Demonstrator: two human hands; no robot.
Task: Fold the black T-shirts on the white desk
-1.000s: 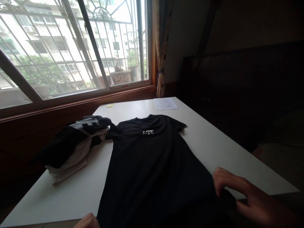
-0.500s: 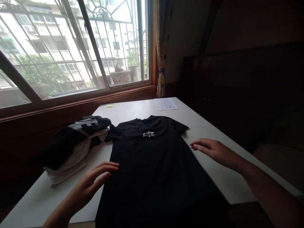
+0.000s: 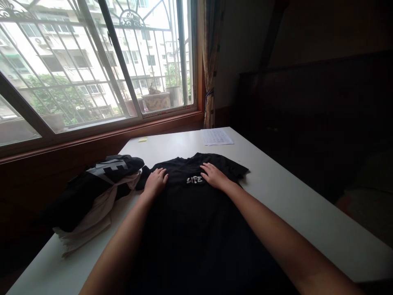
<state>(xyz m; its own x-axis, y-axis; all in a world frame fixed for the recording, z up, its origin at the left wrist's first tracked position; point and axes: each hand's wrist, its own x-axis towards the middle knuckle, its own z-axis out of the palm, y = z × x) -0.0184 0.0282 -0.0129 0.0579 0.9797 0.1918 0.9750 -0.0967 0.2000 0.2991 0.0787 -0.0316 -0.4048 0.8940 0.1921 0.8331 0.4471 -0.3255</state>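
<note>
A black T-shirt (image 3: pixel 196 229) lies spread out on the white table (image 3: pixel 282 196), its collar toward the window and a small white print across the chest. My left hand (image 3: pixel 156 181) rests flat on the shirt near its left shoulder, fingers stretched forward. On the upper chest, just beside the print, lies my right hand (image 3: pixel 214 175) with its fingers extended. Neither hand grips the cloth. My forearms cover parts of the shirt's sides, and its lower end runs out of view at the bottom.
A heap of clothes (image 3: pixel 92 192), black with grey and pale cloth, sits at the table's left edge, against the shirt's left sleeve. Printed sheets of paper (image 3: pixel 217 137) and a yellow slip (image 3: pixel 143 139) lie at the far end. A barred window (image 3: pixel 92 65) and a tied curtain (image 3: pixel 209 98) stand behind.
Both hands have moved forward onto the upper part of the T-shirt. The left came from beside the shirt's middle, the right from over the table at its right side.
</note>
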